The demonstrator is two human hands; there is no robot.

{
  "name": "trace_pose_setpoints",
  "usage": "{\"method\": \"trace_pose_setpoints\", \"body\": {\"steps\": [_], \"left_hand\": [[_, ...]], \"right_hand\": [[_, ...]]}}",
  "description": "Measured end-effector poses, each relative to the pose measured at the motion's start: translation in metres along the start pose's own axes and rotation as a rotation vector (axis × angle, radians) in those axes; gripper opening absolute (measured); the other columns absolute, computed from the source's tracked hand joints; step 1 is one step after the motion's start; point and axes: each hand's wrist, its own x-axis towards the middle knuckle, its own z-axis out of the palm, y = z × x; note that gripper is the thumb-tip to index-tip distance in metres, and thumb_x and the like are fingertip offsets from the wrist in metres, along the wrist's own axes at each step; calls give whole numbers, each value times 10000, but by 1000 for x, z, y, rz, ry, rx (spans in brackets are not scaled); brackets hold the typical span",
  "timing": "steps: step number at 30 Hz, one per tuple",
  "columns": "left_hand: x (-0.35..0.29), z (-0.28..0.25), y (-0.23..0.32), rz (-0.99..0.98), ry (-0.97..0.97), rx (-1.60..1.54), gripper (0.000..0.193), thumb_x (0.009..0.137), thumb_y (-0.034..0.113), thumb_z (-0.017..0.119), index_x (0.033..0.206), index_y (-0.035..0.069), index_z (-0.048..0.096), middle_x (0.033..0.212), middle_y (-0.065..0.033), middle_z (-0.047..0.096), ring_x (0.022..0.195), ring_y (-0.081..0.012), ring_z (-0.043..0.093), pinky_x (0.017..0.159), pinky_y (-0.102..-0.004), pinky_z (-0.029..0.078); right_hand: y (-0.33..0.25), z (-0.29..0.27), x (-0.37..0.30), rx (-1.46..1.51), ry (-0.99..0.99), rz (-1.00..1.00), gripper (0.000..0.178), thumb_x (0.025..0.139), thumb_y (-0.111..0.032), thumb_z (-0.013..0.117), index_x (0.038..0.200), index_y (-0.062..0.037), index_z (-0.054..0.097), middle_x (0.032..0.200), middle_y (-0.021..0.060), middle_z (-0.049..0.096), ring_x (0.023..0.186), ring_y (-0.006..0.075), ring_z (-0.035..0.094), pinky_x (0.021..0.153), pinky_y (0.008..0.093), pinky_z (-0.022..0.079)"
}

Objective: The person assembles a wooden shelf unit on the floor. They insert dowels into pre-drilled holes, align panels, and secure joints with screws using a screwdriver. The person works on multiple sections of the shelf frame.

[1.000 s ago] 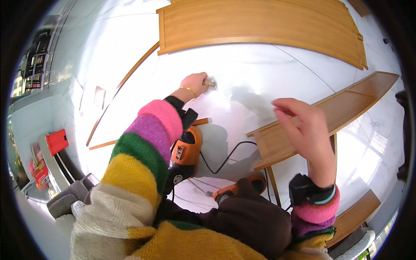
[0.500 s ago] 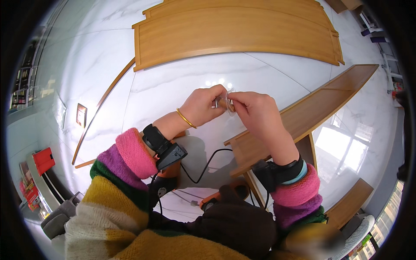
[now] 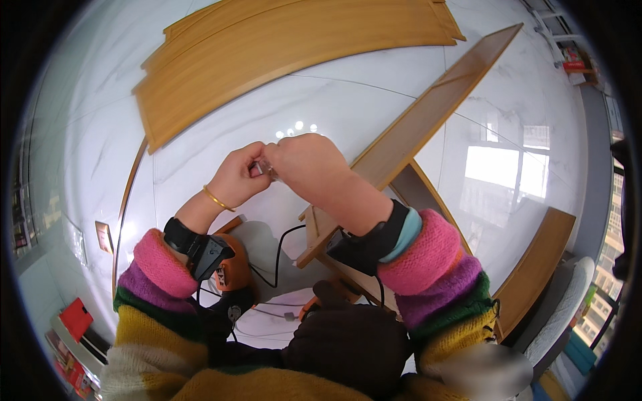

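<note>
My left hand is closed, fingertips pinching a small clear plastic bag with something small and shiny at its edge. My right hand is turned over, with its back up and its fingers curled against the same bag. The two hands meet above the white floor. The right fingers hide most of the bag, so its contents cannot be made out.
Large wooden boards lie stacked on the tiled floor ahead. A long wooden frame piece slants at the right, beside another board. Near my legs are an orange and black object and a black cable.
My view has turned, so the boards appear tilted and further left. The right hand has rolled over and come closer to the left, covering more of the bag.
</note>
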Motion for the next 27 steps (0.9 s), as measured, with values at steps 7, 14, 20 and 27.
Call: {"method": "trace_pose_setpoints", "body": {"steps": [7, 14, 20, 27], "left_hand": [[-3, 8, -5, -99, -259, -709, 161, 747, 21, 504, 899, 33, 554, 753, 20, 561, 639, -60, 477, 597, -200, 382], [-8, 19, -7, -154, -310, -557, 205, 784, 23, 538, 983, 18, 587, 867, -31, 632, 827, -99, 585, 764, -237, 459], [-4, 10, -17, -121, -392, -442, 199, 778, 14, 544, 946, 5, 650, 812, -25, 638, 769, -89, 580, 731, -230, 465], [-2, -8, -22, -288, -523, -523, 191, 788, 61, 532, 917, 11, 663, 768, -9, 637, 652, -49, 514, 574, -188, 385]], "right_hand": [[2, -3, -14, 22, -84, -25, 99, 695, -142, 628, 740, -62, 590, 672, 93, 599, 625, 267, 616, 527, 348, 492], [0, 12, -25, 84, -105, -36, 88, 677, -115, 628, 745, -72, 595, 704, 100, 603, 645, 275, 616, 551, 351, 494], [-5, 17, -23, 216, -95, 17, 95, 695, -102, 602, 784, -69, 594, 689, 104, 595, 672, 286, 610, 569, 353, 483], [-4, 3, -18, 162, -125, -131, 103, 701, -133, 594, 781, -69, 592, 637, 105, 590, 589, 290, 600, 511, 370, 467]]}}
